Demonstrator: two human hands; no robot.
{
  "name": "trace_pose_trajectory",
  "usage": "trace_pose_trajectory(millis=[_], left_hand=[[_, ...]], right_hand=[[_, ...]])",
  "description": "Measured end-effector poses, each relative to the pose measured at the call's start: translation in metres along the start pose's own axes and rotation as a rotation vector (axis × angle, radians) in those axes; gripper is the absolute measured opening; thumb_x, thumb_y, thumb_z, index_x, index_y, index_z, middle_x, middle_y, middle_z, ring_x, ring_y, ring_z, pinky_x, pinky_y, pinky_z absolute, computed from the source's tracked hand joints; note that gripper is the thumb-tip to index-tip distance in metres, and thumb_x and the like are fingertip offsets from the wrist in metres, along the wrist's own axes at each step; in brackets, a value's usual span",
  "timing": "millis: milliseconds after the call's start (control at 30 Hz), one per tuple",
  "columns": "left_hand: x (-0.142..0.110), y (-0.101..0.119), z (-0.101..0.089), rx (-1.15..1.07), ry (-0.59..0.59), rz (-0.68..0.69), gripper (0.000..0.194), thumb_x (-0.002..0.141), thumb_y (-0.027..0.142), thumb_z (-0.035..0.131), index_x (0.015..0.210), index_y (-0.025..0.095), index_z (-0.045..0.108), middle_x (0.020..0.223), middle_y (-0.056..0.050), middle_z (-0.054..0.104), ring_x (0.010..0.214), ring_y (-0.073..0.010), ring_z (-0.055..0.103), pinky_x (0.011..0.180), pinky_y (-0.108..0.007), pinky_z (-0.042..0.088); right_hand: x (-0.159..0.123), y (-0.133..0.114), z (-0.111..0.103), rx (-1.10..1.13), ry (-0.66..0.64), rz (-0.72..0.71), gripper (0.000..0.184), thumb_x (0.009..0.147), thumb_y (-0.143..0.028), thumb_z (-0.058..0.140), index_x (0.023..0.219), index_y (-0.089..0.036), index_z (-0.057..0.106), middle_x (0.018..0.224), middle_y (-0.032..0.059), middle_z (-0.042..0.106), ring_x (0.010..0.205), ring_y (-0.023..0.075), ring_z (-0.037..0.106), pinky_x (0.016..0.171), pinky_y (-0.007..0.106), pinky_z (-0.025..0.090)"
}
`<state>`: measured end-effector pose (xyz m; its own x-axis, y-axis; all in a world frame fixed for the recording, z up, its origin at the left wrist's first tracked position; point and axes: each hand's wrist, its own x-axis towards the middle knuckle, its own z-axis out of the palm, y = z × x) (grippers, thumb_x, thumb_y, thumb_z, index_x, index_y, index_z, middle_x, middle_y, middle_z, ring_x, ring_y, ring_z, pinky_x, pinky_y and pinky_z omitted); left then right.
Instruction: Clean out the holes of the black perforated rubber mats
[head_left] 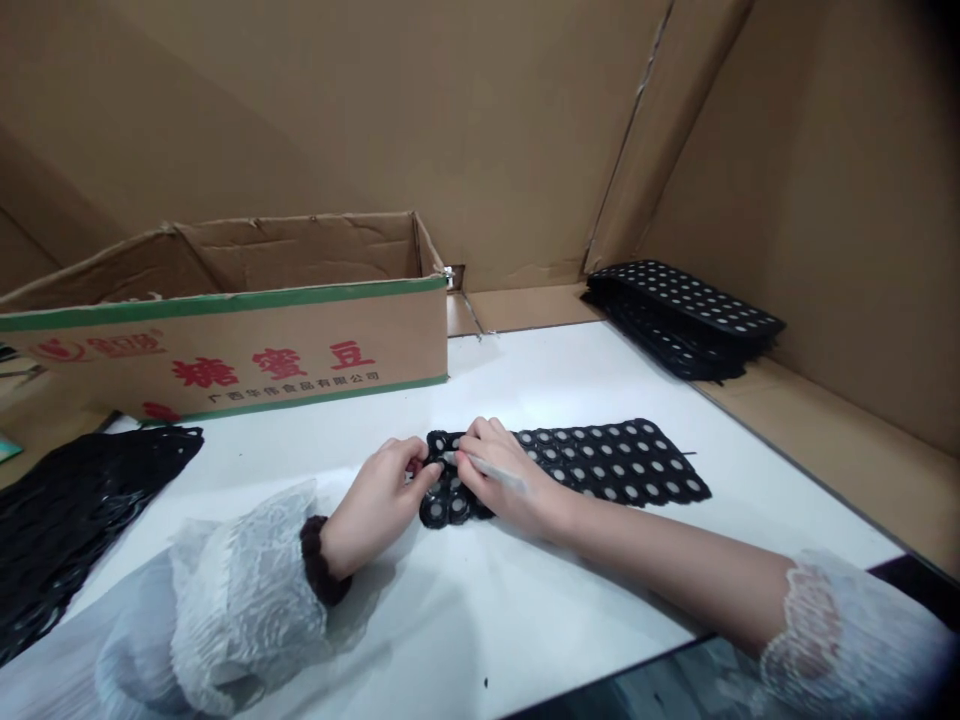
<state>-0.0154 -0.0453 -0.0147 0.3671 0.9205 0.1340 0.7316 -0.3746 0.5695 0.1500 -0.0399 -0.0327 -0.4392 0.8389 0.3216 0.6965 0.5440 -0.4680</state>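
Right hand (521, 497), grip clamped on pale tool (501, 474); left hand (384, 492), grip pinched on white-dotted black sheet (600, 460).

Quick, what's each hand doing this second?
Left hand: fingers curled, touching one end of the black dotted sheet; whether it grips can't be told.
Right hand: closed, holding a pale slim tool.

Right hand (510, 482) with tool (501, 474) on black sheet (624, 465).
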Motion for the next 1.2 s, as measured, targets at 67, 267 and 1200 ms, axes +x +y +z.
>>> trace_pose_trajectory(millis=[67, 267, 1200], left_hand=[[0.002, -0.004, 0.000, 0.022, 0.002, 0.004, 0.019, 0.080, 0.027, 0.040, 0.063, 0.018, 0.036, 0.064, 0.001, 0.045, 0.069, -0.0166, 0.044, 0.060, -0.027, 0.033], [0.007, -0.008, 0.003, 0.064, -0.005, 0.011, 0.022, 0.082, 0.030, 0.035, 0.064, 0.018, 0.036, 0.065, 0.000, 0.046, 0.072, -0.0181, 0.044, 0.063, -0.029, 0.033], [0.000, -0.004, -0.004, 0.004, -0.093, -0.013, 0.017, 0.075, 0.022, 0.038, 0.062, 0.017, 0.047, 0.062, 0.000, 0.050, 0.067, -0.0176, 0.048, 0.060, -0.027, 0.036]], right_hand=[[0.000, -0.002, -0.007, 0.076, -0.017, 0.014, 0.025, 0.084, -0.020, 0.034, 0.060, -0.017, 0.041, 0.075, 0.0024, 0.043, 0.078, 0.0130, 0.040, 0.073, 0.028, 0.035], [-0.003, -0.005, -0.022, 0.325, -0.043, 0.082, 0.033, 0.084, -0.019, 0.030, 0.052, -0.017, 0.035, 0.069, 0.0011, 0.043, 0.072, 0.0107, 0.044, 0.065, 0.025, 0.037], [-0.007, -0.008, -0.017, 0.359, -0.109, 0.046, 0.035, 0.084, -0.019, 0.032, 0.051, -0.016, 0.043, 0.073, 0.0031, 0.046, 0.082, 0.0130, 0.044, 0.072, 0.025, 0.037]])
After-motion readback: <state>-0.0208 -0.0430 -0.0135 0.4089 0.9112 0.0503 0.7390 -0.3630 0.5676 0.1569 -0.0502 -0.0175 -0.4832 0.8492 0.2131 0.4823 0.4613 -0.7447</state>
